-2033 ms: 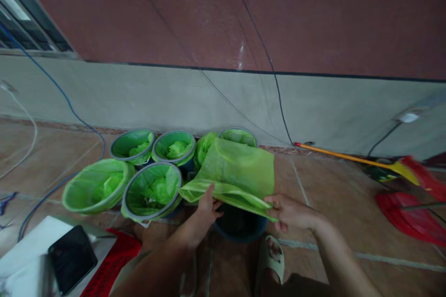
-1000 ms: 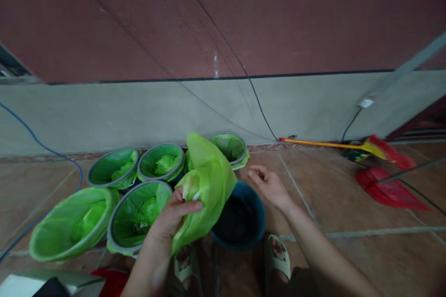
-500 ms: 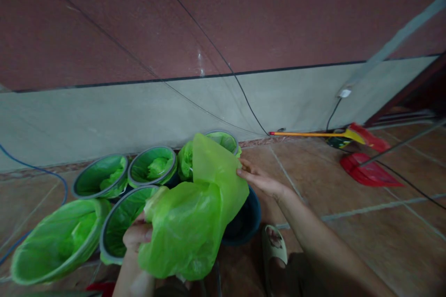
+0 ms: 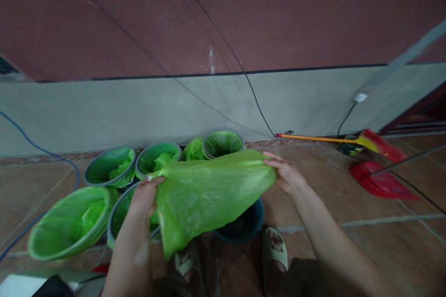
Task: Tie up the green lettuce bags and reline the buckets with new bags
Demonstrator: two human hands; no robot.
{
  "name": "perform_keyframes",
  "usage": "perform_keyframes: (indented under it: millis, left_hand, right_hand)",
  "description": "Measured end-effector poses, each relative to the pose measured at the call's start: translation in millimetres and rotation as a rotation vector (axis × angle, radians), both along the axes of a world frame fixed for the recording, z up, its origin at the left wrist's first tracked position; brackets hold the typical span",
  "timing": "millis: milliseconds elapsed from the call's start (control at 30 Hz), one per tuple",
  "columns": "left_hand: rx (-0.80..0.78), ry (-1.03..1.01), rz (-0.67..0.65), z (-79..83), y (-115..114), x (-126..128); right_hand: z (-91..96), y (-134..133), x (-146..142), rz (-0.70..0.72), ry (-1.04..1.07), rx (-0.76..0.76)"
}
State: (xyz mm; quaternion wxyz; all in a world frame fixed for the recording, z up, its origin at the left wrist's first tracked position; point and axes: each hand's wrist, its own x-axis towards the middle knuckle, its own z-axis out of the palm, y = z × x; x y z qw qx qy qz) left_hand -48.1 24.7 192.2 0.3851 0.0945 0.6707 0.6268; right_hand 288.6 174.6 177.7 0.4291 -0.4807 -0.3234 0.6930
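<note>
A green plastic bag (image 4: 205, 197) is stretched out in front of me, above a dark blue bucket (image 4: 249, 225) that has no liner. My left hand (image 4: 146, 195) pinches the bag's left edge, and my right hand (image 4: 284, 171) grips its right edge; both are closed on it. The bag hangs down and hides most of the bucket's mouth. My feet in pale slippers (image 4: 275, 248) stand just in front of the bucket.
Several buckets lined with green bags (image 4: 69, 222) cluster to the left and behind, near the grey wall base. A yellow-handled broom (image 4: 327, 139) and a red dustpan (image 4: 379, 181) lie at the right. A blue cable (image 4: 42, 151) runs along the floor at the left.
The bag was bunched in my left hand; my right hand took its far edge, and both hands have pulled it wide over the blue bucket. The view has swung slightly.
</note>
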Motion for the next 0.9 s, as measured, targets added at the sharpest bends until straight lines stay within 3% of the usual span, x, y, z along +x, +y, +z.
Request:
perform_keyframes:
  millis: [100, 333, 633, 733, 900]
  left_hand:
    - [0.031, -0.093, 0.035, -5.2, 6, -6]
    - [0.192, 0.0, -0.028, -6.2, 4, -4]
    - [0.319, -0.04, -0.161, 1.8, 2, 0]
    - [0.313, -0.009, -0.065, -1.9, 6, 0]
    - [0.272, 0.012, 0.129, -7.6, 9, -4]
  right_hand:
    - [0.8, 2, 12, 0.0, -0.092, 0.003]
    - [0.0, -1, 27, 0.235, -0.198, 0.045]
    - [-23.4, 18, 48, -0.012, -0.31, 0.144]
    - [-28.9, 21, 50, -0.079, -0.337, 0.16]
    - [-32.3, 21, 49, -0.056, -0.383, 0.188]
